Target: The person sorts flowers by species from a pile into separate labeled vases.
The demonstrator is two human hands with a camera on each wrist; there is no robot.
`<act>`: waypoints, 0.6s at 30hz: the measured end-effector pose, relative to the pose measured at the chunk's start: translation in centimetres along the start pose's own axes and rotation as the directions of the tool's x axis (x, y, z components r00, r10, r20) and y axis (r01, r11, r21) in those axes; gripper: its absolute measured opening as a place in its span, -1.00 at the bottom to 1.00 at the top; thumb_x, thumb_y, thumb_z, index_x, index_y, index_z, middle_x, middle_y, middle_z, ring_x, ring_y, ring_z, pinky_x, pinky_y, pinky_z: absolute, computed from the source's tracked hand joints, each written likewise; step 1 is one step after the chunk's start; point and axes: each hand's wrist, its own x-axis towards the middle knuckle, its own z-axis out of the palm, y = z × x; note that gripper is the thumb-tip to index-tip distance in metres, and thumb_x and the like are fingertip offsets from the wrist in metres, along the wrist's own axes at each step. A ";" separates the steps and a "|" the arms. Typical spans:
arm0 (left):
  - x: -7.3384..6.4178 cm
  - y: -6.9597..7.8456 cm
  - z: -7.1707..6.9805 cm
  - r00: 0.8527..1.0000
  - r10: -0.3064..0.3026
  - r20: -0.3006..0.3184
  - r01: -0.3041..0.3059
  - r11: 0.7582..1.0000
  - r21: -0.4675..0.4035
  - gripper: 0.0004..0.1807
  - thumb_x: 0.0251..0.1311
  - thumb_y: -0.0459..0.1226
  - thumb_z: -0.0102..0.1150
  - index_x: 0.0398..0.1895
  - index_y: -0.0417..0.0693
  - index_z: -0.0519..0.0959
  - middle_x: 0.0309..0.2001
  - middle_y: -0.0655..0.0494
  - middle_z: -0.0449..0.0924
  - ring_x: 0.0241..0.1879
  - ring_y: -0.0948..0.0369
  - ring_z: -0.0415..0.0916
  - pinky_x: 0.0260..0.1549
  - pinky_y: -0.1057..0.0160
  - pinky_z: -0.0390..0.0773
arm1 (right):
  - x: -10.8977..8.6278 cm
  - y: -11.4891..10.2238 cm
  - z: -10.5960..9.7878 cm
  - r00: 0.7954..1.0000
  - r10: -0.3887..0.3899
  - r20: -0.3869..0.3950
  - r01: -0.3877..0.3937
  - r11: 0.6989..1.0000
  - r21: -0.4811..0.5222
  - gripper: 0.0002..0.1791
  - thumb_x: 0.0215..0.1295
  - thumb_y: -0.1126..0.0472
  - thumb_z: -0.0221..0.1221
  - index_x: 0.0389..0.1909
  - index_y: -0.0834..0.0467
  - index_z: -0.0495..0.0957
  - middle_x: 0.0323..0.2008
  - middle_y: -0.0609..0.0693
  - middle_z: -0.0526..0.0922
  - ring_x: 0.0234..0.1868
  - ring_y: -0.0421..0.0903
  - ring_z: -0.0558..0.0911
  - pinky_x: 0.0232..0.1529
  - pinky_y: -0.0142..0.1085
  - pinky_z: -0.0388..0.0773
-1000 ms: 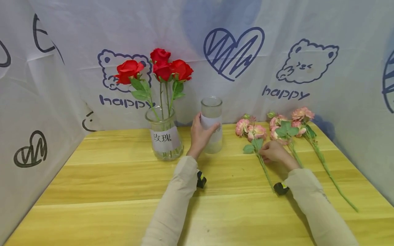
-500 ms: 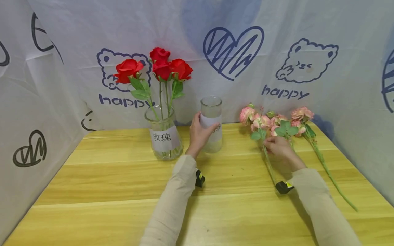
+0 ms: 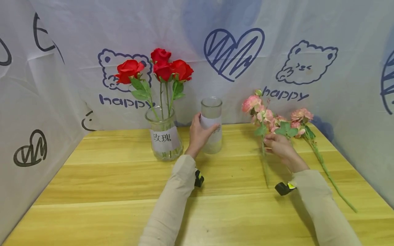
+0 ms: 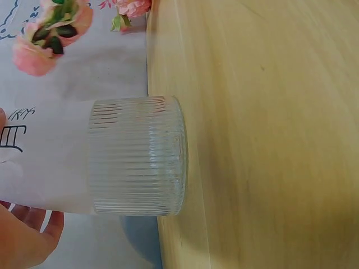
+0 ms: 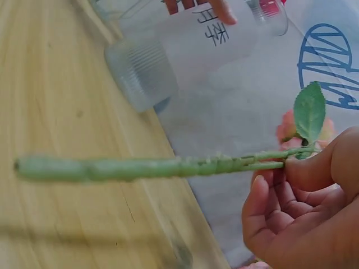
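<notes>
My left hand (image 3: pixel 198 136) grips a tall, clear glass vase (image 3: pixel 212 147), its thumb across the white label. In the left wrist view, the ribbed base of this vase (image 4: pixel 137 159) stands at the table's far edge. The right hand (image 3: pixel 281 148) pinches a pink artificial flower (image 3: pixel 251 103) by its green stem, just below the leaves. Its blooms tilt up and away, and in the right wrist view the cut end of the stem (image 5: pixel 101 170) points off over the table. Close behind this hand lies another pink flower (image 3: pixel 286 130), partly hidden.
Left of the held vase stands a wider glass vase (image 3: pixel 166 141) with several red roses (image 3: pixel 162 70). A further pink flower (image 3: pixel 321 160) lies along the right side of the wooden table (image 3: pixel 123 191). A white printed cloth (image 3: pixel 240 92) hangs behind.
The right hand has lifted the pink flower off the table, its blooms rising and shifting slightly right as the stem swings more upright. The left hand stays on the vase.
</notes>
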 end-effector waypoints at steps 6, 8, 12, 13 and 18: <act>0.0 0.0 -0.1 1.000 0.000 0.012 0.000 1.000 0.003 -0.15 0.04 -0.12 0.45 0.32 -0.27 0.26 0.19 -0.19 0.38 0.12 -0.06 0.41 0.07 -0.01 0.49 | 0.0 -0.7 0.3 0.999 -0.024 -0.039 0.028 0.993 0.113 -0.61 0.54 0.28 -0.17 0.22 0.47 0.17 -0.02 0.04 0.35 -0.12 -0.28 0.42 -0.05 -0.41 0.54; 0.0 0.0 -0.1 1.000 0.001 0.014 -0.001 1.000 0.004 -0.15 0.04 -0.12 0.45 0.33 -0.27 0.25 0.19 -0.19 0.38 0.13 -0.06 0.40 0.08 -0.01 0.48 | 0.1 -0.9 0.5 0.997 -0.029 -0.067 0.038 0.990 0.139 -0.65 0.53 0.28 -0.14 0.17 0.44 0.22 -0.09 -0.03 0.39 -0.14 -0.28 0.44 -0.06 -0.42 0.54; 0.1 0.0 -0.2 1.000 -0.005 0.021 0.005 1.000 0.016 -0.15 0.04 -0.12 0.44 0.33 -0.27 0.25 0.20 -0.20 0.37 0.14 -0.06 0.40 0.09 -0.02 0.47 | 0.3 -1.1 0.8 0.993 -0.032 -0.115 0.053 0.982 0.183 -0.68 0.51 0.29 -0.10 0.13 0.42 0.26 -0.16 -0.10 0.42 -0.17 -0.29 0.46 -0.09 -0.44 0.54; 0.1 0.0 -0.2 1.000 -0.006 0.023 0.006 1.000 0.020 -0.14 0.04 -0.12 0.44 0.33 -0.27 0.24 0.21 -0.20 0.37 0.14 -0.06 0.39 0.10 -0.01 0.47 | 0.3 -1.2 0.9 0.992 -0.032 -0.125 0.056 0.980 0.192 -0.67 0.51 0.29 -0.09 0.14 0.43 0.25 -0.17 -0.11 0.42 -0.17 -0.30 0.46 -0.09 -0.44 0.54; 0.1 0.0 -0.2 1.000 -0.004 0.031 0.003 1.000 0.027 -0.14 0.05 -0.11 0.44 0.34 -0.27 0.23 0.22 -0.20 0.35 0.16 -0.06 0.38 0.12 -0.01 0.45 | 0.7 -1.6 1.4 0.986 -0.049 -0.158 0.086 0.967 0.238 -0.79 0.50 0.30 -0.08 0.03 0.34 0.31 -0.19 -0.10 0.42 -0.20 -0.31 0.47 -0.15 -0.47 0.54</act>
